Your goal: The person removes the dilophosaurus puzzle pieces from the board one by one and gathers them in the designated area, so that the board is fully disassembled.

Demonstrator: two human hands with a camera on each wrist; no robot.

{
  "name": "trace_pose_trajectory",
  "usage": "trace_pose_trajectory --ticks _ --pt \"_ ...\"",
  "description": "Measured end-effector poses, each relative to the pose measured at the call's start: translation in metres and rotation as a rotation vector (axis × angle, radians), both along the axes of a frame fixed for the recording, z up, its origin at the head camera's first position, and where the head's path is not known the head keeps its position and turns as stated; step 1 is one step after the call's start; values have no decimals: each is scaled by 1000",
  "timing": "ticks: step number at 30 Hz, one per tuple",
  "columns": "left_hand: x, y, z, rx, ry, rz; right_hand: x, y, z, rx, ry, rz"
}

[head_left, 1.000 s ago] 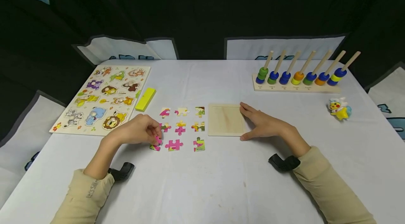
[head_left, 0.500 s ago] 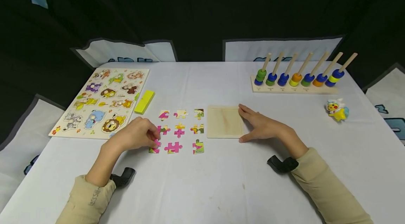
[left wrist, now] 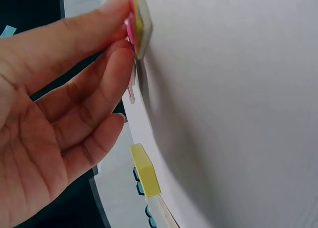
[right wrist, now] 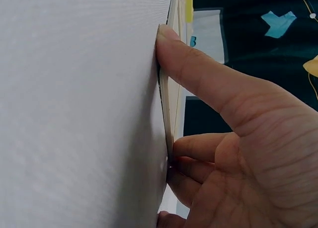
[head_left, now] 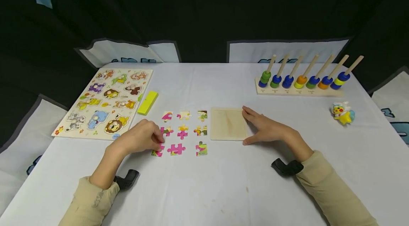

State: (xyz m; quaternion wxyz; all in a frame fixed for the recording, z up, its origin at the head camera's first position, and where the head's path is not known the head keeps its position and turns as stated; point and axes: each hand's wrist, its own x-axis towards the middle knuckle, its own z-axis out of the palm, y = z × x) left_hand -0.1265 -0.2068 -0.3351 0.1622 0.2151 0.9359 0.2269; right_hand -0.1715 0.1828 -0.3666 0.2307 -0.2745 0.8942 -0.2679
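Note:
My left hand (head_left: 140,137) pinches the pink and green jigsaw piece (head_left: 157,153) at the near left of the laid-out pieces. In the left wrist view, thumb and fingertips meet at the edge of this piece (left wrist: 141,32), close over the table. Other loose pieces, such as a pink one (head_left: 176,149) beside it and a green-edged one (head_left: 201,149), lie in rows, apart from each other. My right hand (head_left: 266,128) holds the right side of a shallow square wooden puzzle tray (head_left: 227,123), thumb at the near corner and fingers at the far one. The tray holds no pieces.
A wooden animal puzzle board (head_left: 102,103) lies at the left, with a yellow block (head_left: 148,103) along its right side. At the back right stands a peg rack with coloured beads (head_left: 299,92). A small yellow figurine (head_left: 343,113) stands nearer, at the right.
The pinched jigsaw piece looked tilted a second ago and now lies flatter, in line with its row. The right hand stays on the tray. The head view has shifted slightly.

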Motion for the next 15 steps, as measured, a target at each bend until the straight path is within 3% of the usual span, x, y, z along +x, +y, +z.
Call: trace_pose_trajectory --ticks 15 --pt "5 2 -2 -24 -26 26 2 -2 -2 7 -4 7"
